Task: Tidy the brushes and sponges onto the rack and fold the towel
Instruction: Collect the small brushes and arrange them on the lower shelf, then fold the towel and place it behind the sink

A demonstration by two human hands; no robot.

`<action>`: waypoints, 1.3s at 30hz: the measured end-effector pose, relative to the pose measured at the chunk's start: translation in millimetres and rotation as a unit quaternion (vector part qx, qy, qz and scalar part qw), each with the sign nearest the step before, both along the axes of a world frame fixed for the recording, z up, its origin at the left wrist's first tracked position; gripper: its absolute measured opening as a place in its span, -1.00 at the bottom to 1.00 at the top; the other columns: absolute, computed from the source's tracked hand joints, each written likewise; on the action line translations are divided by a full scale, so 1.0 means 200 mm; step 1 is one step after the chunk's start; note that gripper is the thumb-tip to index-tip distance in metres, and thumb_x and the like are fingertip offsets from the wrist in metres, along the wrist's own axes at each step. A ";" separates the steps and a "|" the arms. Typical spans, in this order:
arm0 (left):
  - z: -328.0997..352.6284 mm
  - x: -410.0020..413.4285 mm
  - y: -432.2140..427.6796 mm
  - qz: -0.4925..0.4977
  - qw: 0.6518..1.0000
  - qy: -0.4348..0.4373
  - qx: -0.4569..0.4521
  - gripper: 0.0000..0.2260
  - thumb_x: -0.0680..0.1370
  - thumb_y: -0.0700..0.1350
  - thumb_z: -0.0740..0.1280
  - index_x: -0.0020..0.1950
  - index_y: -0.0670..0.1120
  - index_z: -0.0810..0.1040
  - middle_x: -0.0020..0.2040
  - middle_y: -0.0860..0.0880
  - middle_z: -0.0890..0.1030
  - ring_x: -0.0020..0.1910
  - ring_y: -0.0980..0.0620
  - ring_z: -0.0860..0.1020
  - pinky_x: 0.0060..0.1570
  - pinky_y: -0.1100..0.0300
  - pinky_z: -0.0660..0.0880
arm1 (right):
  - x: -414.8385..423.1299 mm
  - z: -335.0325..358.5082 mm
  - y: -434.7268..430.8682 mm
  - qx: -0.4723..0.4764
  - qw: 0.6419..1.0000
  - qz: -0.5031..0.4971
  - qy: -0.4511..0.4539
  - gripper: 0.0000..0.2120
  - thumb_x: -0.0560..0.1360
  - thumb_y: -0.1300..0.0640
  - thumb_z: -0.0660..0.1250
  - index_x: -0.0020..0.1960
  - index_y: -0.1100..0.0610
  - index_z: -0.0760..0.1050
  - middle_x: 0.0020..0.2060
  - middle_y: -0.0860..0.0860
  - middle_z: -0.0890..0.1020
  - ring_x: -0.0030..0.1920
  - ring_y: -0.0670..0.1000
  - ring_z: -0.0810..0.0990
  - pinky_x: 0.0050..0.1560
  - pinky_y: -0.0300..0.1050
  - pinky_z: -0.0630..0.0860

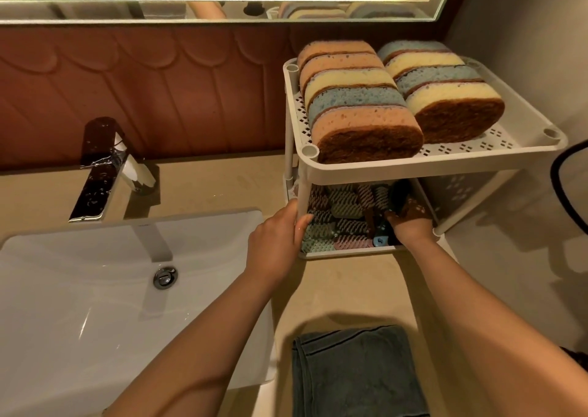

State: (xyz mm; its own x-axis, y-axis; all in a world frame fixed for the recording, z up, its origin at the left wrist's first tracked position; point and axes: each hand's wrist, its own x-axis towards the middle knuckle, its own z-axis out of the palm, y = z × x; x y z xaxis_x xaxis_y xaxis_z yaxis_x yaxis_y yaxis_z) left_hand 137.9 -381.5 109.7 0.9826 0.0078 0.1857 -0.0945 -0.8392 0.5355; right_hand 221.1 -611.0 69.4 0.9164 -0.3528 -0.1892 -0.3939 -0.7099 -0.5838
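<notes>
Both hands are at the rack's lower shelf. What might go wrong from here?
1. The left hand grips the front post of the rack. A tug may rock it and topple the sponges standing on edge on top.
2. The right hand is buried among crowded brushes on the lower shelf. Withdrawing it might drag one out over the open front onto the counter.

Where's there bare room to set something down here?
Bare counter lies between rack and towel, right of the sink, and behind the sink beside the faucet. Crowded: sponges pack the top shelf; brushes and the right hand fill the bottom.
</notes>
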 end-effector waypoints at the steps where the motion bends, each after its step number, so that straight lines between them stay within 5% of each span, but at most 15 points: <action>1: 0.01 0.00 0.00 -0.003 1.000 0.006 -0.001 -0.71 0.62 0.06 0.07 0.22 -0.07 0.39 0.00 -0.05 0.60 -0.16 -0.02 0.50 -0.29 0.18 0.26 | -0.03 0.01 0.01 0.003 1.000 0.010 -0.014 -0.56 0.52 0.12 0.30 0.37 0.19 0.36 0.30 0.19 0.47 0.30 0.23 0.42 0.29 0.10 0.34; 5: 0.05 0.02 0.04 -0.049 0.986 0.112 -0.111 -0.71 0.61 0.04 0.14 0.27 -0.05 0.38 0.12 -0.06 0.60 0.04 -0.02 0.55 -0.13 0.18 0.40 | -0.20 0.08 0.06 0.086 0.994 0.048 -0.039 -0.67 0.53 0.22 0.27 0.29 0.21 0.44 0.04 0.21 0.60 0.07 0.18 0.56 0.06 -0.03 0.47; 10: 0.04 -0.06 0.12 -0.060 0.949 0.251 -0.179 -0.53 0.58 0.02 0.21 0.43 -0.14 0.23 0.38 -0.16 0.39 0.32 -0.09 0.40 0.20 0.11 0.35 | -0.49 0.13 0.13 0.112 0.985 0.119 -0.056 -0.78 0.54 0.25 0.24 0.15 0.15 0.53 -0.12 0.06 0.57 -0.25 -0.10 0.48 -0.26 -0.32 0.36; 13: -0.01 -0.16 0.16 -0.080 0.942 0.286 -0.153 -0.56 0.59 0.00 0.21 0.40 -0.18 0.29 0.37 -0.17 0.40 0.31 -0.09 0.39 0.17 0.16 0.34 | -0.70 0.08 0.14 0.104 0.983 0.145 -0.048 -0.78 0.53 0.25 0.25 0.15 0.12 0.54 -0.02 0.04 0.59 -0.11 -0.09 0.53 -0.12 -0.35 0.40; 17: -0.09 -0.32 0.18 -0.120 0.938 0.303 -0.115 -0.63 0.60 -0.03 0.19 0.36 -0.16 0.36 0.32 -0.14 0.46 0.26 -0.07 0.43 0.07 0.25 0.31 | -0.96 -0.04 0.16 -0.050 0.981 0.184 -0.036 -0.69 0.53 0.18 0.26 0.27 0.10 0.49 0.25 0.08 0.50 0.29 0.09 0.39 0.26 -0.10 0.27; 21: -0.19 -0.51 0.12 -0.182 0.954 0.237 -0.027 -0.62 0.59 -0.05 0.19 0.37 -0.14 0.34 0.33 -0.12 0.43 0.29 -0.09 0.41 0.20 0.18 0.34 | -1.18 -0.13 0.16 -0.165 0.966 0.194 0.040 -0.41 0.51 -0.18 -0.09 0.51 -0.03 0.09 0.53 0.02 0.07 0.53 0.07 -0.03 0.47 -0.02 -0.09; 26: -0.30 -0.70 -0.05 -0.261 0.951 0.149 0.074 -0.56 0.55 -0.09 0.19 0.42 -0.17 0.32 0.44 -0.18 0.33 0.41 -0.13 0.32 0.38 0.07 0.24 | -1.33 -0.27 0.15 -0.219 0.950 0.189 0.116 -0.30 0.34 -0.28 -0.42 0.41 -0.07 -0.46 0.40 -0.07 -0.45 0.50 0.01 -0.36 0.45 -0.06 -0.33; 28: -0.35 -0.76 -0.11 -0.283 0.945 0.136 0.093 -0.56 0.48 -0.09 0.18 0.33 -0.22 0.44 0.33 -0.22 0.48 0.30 -0.17 0.47 0.27 0.00 0.39 | -1.34 -0.30 0.15 -0.245 0.947 0.184 0.091 -0.33 0.40 -0.28 -0.40 0.43 -0.02 -0.40 0.44 0.00 -0.36 0.49 0.01 -0.34 0.42 -0.11 -0.35; 32: -0.40 -0.84 -0.18 -0.280 0.936 0.169 0.131 -0.45 0.42 0.05 0.07 0.30 -0.22 0.45 0.27 -0.18 0.54 0.25 -0.11 0.52 0.17 0.02 0.48 | -1.36 -0.32 0.16 -0.299 0.936 0.182 0.040 -0.39 0.60 -0.18 -0.26 0.50 0.15 0.08 0.47 0.21 0.21 0.48 0.19 0.13 0.41 0.02 -0.06; 39: -0.49 -0.80 -0.10 -0.281 0.934 0.142 0.167 -0.40 0.51 0.15 0.07 0.41 -0.23 0.29 0.39 -0.20 0.41 0.38 -0.12 0.38 0.31 0.00 0.35 | -1.28 -0.34 0.22 -0.289 0.942 0.173 0.011 -0.39 0.59 -0.19 -0.24 0.48 0.08 0.19 0.47 0.18 0.26 0.47 0.19 0.21 0.42 0.05 0.09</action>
State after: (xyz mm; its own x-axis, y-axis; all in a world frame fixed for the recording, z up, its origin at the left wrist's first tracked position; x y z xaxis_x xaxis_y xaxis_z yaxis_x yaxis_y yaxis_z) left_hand -22.0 -401.1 11.7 0.8246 -0.5354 -0.1826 -0.4643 -0.8250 0.3220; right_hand -35.1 -566.7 1.6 0.9933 -0.0844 -0.0784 -0.0889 -0.9945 -0.0556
